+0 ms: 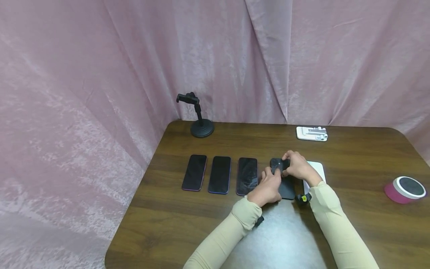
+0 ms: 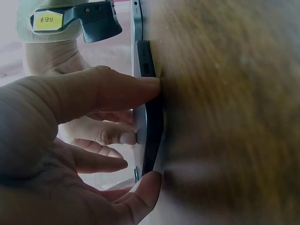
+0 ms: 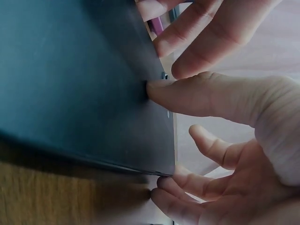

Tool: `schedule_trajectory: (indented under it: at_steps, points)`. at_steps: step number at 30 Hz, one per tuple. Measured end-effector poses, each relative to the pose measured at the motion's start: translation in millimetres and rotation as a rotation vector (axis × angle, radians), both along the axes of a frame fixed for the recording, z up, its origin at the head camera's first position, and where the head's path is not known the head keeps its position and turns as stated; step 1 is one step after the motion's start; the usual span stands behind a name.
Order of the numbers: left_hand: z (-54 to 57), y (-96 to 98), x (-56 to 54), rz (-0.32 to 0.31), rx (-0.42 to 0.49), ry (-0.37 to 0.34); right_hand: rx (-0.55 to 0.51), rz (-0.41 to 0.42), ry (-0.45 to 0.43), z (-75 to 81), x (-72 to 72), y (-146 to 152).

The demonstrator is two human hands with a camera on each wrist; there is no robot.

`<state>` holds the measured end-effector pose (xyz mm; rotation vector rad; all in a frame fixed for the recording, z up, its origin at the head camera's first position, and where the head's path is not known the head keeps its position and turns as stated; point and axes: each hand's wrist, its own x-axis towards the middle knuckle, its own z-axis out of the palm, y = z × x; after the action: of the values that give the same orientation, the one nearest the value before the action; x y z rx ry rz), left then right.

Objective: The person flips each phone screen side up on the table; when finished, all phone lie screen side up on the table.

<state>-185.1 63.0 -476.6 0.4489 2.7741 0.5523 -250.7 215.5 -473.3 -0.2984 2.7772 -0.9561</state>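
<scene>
A dark smartphone (image 1: 287, 188) lies back side up, its camera bump toward the far end. My left hand (image 1: 267, 186) grips it by its edges; in the left wrist view the thumb is near the port end (image 2: 146, 63) and a fingertip is at the opposite corner. At the far end is my right hand (image 1: 299, 168), its thumb on the phone's back (image 3: 70, 84) and its other fingers around the edge. Left of the hands, three phones with dark screens up lie in a row: one (image 1: 194, 172), another (image 1: 220, 175) and a third (image 1: 247, 175).
A white phone-shaped slab (image 1: 317, 170) lies partly under the right wrist. Behind stand a black phone holder (image 1: 202, 128) at left and a folded white stand (image 1: 311, 133) at right. A pink and white round object (image 1: 404, 189) sits far right. Pink curtains hang behind the wooden table (image 1: 161, 220).
</scene>
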Motion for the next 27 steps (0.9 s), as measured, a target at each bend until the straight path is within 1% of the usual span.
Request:
schedule_trajectory:
  at_steps: [8, 13, 16, 20, 25, 27]
  points:
    - [-0.9, 2.1, 1.9, -0.006, -0.035, 0.001, -0.026, -0.013, -0.023, 2.4, 4.5, 2.9]
    - [-1.4, 2.9, 2.5, -0.028, -0.057, 0.011, -0.040, -0.003, 0.010, 3.1, 8.4, 6.3]
    - [-0.2, 2.6, 1.5, -0.055, -0.079, 0.024, -0.045, 0.008, 0.025, 2.7, 9.5, 8.2]
    - [1.2, 2.3, 0.5, -0.094, -0.110, 0.040, -0.048, 0.007, 0.019, 3.4, 10.0, 9.4]
    - [1.1, 2.1, 0.9, -0.105, -0.131, 0.043, -0.059, 0.003, 0.014, 5.1, 10.5, 8.7]
    - [0.7, 1.7, 1.0, -0.100, -0.116, 0.035, -0.073, -0.011, 0.014, 6.1, 11.5, 8.4]
